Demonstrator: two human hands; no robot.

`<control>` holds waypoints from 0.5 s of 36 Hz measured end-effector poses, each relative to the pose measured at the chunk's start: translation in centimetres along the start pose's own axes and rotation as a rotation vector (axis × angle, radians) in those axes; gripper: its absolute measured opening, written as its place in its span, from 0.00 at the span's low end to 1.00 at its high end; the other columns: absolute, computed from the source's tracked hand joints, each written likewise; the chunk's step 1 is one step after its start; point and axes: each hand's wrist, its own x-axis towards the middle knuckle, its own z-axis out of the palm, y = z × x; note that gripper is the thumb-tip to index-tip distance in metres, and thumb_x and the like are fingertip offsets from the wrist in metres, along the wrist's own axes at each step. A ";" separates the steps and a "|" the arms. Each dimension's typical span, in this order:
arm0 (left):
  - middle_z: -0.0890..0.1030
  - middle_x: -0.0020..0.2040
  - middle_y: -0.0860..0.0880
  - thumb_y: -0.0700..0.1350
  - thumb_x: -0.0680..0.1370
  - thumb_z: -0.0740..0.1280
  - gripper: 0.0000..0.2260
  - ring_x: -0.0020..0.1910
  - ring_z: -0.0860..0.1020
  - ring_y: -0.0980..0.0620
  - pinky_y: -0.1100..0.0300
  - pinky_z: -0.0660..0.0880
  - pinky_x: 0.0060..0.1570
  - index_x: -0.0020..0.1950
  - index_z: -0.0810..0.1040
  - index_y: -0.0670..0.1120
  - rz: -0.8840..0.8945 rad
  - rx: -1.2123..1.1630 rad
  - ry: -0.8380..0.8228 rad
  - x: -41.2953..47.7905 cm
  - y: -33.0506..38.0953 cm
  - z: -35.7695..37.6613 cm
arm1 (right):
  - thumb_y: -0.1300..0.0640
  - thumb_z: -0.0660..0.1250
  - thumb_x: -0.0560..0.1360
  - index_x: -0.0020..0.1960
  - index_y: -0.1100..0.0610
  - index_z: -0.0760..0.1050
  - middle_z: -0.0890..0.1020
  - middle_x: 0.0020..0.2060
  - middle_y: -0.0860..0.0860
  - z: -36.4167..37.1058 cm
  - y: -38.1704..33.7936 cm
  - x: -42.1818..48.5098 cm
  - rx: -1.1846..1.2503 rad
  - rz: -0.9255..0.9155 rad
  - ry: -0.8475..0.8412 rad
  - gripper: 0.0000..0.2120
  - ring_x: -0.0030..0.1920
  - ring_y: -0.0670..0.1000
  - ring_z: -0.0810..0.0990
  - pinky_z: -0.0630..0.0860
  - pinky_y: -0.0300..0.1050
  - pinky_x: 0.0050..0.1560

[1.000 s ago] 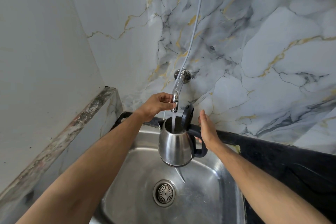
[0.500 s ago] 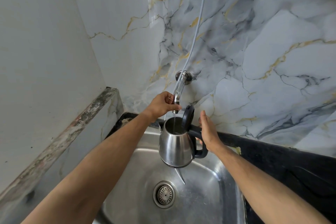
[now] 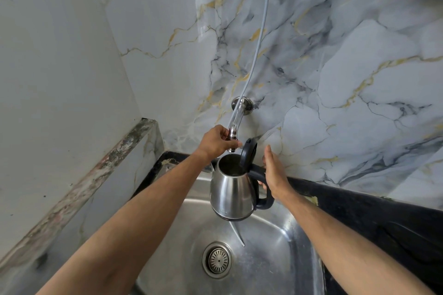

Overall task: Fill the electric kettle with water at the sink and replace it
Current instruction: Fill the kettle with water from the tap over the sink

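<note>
1. A steel sink fills the lower centre of the frame, round drain at its bottom, set in a black desk.
2. Glossy marble-look wall tiles with grey and gold veins rise behind.
3. The kettle, brushed steel with a black handle and raised lid, hangs mid-frame under the tap.
4. The left hand pinches the tap's end.
5. The right hand curls around the handle, fingers partly hidden.
</note>
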 end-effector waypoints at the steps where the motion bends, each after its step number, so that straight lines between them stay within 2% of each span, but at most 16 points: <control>1: 0.80 0.41 0.47 0.46 0.68 0.82 0.21 0.40 0.78 0.50 0.51 0.79 0.50 0.53 0.77 0.39 0.003 -0.003 -0.008 -0.1 0.0 0.0 | 0.12 0.47 0.54 0.45 0.46 0.70 0.75 0.42 0.46 0.0 0.0 0.1 -0.010 -0.002 0.009 0.42 0.40 0.44 0.75 0.72 0.43 0.36; 4: 0.76 0.39 0.49 0.44 0.71 0.80 0.14 0.38 0.74 0.52 0.56 0.76 0.46 0.51 0.80 0.42 0.037 -0.020 -0.067 -0.4 -0.1 -0.8 | 0.11 0.46 0.55 0.44 0.47 0.70 0.76 0.44 0.47 0.0 0.1 0.2 -0.025 0.008 0.019 0.42 0.45 0.50 0.76 0.72 0.48 0.41; 6: 0.80 0.43 0.46 0.40 0.74 0.77 0.09 0.43 0.77 0.51 0.54 0.78 0.51 0.52 0.81 0.43 0.060 -0.056 -0.145 -0.6 -0.4 -1.6 | 0.12 0.47 0.55 0.44 0.48 0.70 0.76 0.45 0.49 -0.1 0.1 0.3 -0.024 0.021 0.013 0.43 0.48 0.55 0.77 0.75 0.53 0.46; 8: 0.83 0.51 0.44 0.37 0.77 0.72 0.11 0.49 0.80 0.51 0.57 0.78 0.56 0.59 0.82 0.41 0.063 -0.090 -0.220 -0.9 -1.0 -2.5 | 0.12 0.47 0.55 0.44 0.48 0.69 0.76 0.45 0.50 -0.2 -0.1 0.3 -0.026 0.009 0.013 0.43 0.46 0.53 0.76 0.75 0.55 0.47; 10: 0.85 0.55 0.45 0.35 0.79 0.69 0.14 0.52 0.82 0.54 0.61 0.77 0.57 0.65 0.81 0.42 0.056 -0.122 -0.263 -1.0 -1.4 -3.1 | 0.12 0.47 0.54 0.44 0.48 0.69 0.76 0.45 0.52 -0.3 -0.2 0.2 -0.020 0.002 0.011 0.43 0.43 0.51 0.75 0.75 0.52 0.44; 12: 0.87 0.53 0.50 0.35 0.80 0.68 0.15 0.53 0.83 0.59 0.67 0.77 0.55 0.65 0.81 0.45 0.053 -0.141 -0.274 -1.1 -1.6 -3.3 | 0.12 0.47 0.56 0.44 0.48 0.69 0.78 0.48 0.55 -0.4 -0.2 0.1 -0.020 -0.012 0.014 0.43 0.42 0.50 0.75 0.75 0.52 0.43; 14: 0.87 0.53 0.53 0.36 0.81 0.67 0.14 0.53 0.83 0.62 0.69 0.75 0.55 0.65 0.81 0.47 0.051 -0.155 -0.268 -1.3 -1.7 -3.2 | 0.12 0.48 0.55 0.45 0.48 0.69 0.77 0.45 0.51 -0.4 -0.2 0.0 -0.005 0.000 0.019 0.43 0.39 0.47 0.74 0.74 0.48 0.36; 16: 0.85 0.60 0.48 0.37 0.82 0.66 0.14 0.59 0.81 0.58 0.66 0.71 0.62 0.67 0.80 0.44 0.054 -0.167 -0.241 -1.3 -2.0 -2.9 | 0.11 0.48 0.54 0.45 0.48 0.70 0.75 0.41 0.48 -0.5 -0.1 -0.1 0.006 0.024 0.017 0.44 0.36 0.47 0.74 0.73 0.44 0.29; 18: 0.83 0.65 0.44 0.37 0.82 0.65 0.15 0.66 0.78 0.52 0.62 0.68 0.68 0.69 0.79 0.40 0.068 -0.184 -0.217 -1.1 -2.5 -2.6 | 0.11 0.49 0.54 0.46 0.48 0.70 0.75 0.40 0.49 -0.5 0.2 0.0 0.019 0.036 0.015 0.44 0.35 0.48 0.74 0.72 0.43 0.27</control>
